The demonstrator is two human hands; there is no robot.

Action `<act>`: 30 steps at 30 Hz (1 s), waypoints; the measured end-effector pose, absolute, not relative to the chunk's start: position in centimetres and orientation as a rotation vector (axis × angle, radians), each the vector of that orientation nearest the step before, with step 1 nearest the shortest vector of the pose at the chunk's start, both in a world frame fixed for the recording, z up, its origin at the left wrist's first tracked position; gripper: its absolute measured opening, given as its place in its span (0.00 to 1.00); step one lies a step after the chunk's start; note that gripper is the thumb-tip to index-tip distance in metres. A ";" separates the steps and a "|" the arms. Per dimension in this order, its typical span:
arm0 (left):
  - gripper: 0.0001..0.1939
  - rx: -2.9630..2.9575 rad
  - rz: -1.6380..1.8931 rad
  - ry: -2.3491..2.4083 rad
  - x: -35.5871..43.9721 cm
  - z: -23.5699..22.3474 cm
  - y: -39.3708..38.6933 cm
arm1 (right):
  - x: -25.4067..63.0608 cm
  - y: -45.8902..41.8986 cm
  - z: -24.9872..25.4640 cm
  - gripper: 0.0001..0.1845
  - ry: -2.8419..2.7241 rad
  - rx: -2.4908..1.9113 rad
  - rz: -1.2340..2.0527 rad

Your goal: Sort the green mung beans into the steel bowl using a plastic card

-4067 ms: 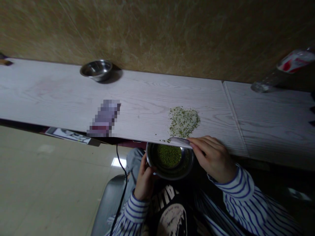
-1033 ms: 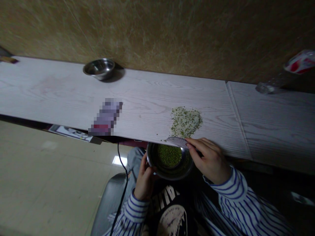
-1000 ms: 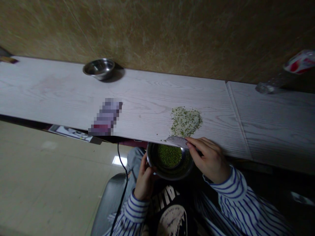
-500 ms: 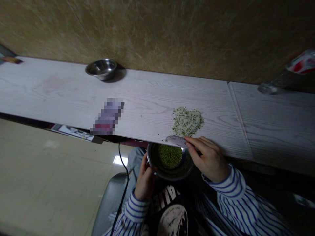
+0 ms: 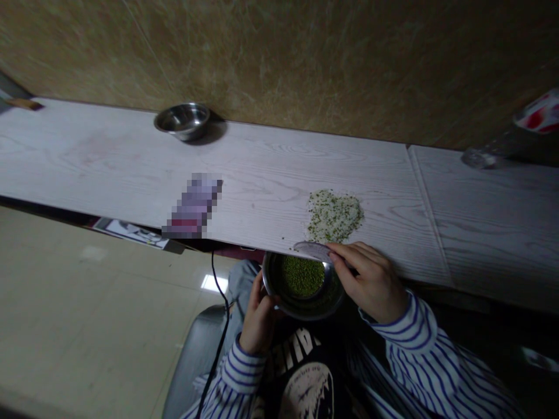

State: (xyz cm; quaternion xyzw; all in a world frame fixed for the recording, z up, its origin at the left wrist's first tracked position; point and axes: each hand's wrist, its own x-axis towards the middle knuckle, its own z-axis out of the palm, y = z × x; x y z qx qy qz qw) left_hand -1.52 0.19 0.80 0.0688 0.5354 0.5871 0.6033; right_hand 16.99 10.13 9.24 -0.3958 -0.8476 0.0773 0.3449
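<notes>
My left hand (image 5: 259, 320) is closed on the rim of a steel bowl (image 5: 308, 314), held just below the table's front edge. Green mung beans (image 5: 303, 276) lie inside it. In my right hand (image 5: 369, 282), pinched between thumb and fingers, is a thin, greyish, see-through flat piece with a rounded end (image 5: 312, 250); its exact kind is unclear. This piece lies at the table edge, over the bowl's far side. Just beyond it a pile of white grains mixed with green beans (image 5: 334, 215) is spread on the table. A few loose beans sit left of the piece.
A second steel bowl (image 5: 182, 122) stands near the wall. A blurred-out purple rectangular item (image 5: 194, 206) rests by the front edge. At the far right a clear plastic bottle (image 5: 502, 148) leans out of view. A black cable (image 5: 222, 337) hangs beside the grey seat (image 5: 192, 355).
The view has shifted very slightly. Both hands, the bowl and the flat piece keep nearly the same places, and the grain pile looks unchanged.
</notes>
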 end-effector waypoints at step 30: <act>0.33 0.142 1.390 1.226 -1.7 0.7 0.1 | 16.6 10.8 9.3 0.12 -2.214 -1.053 0.194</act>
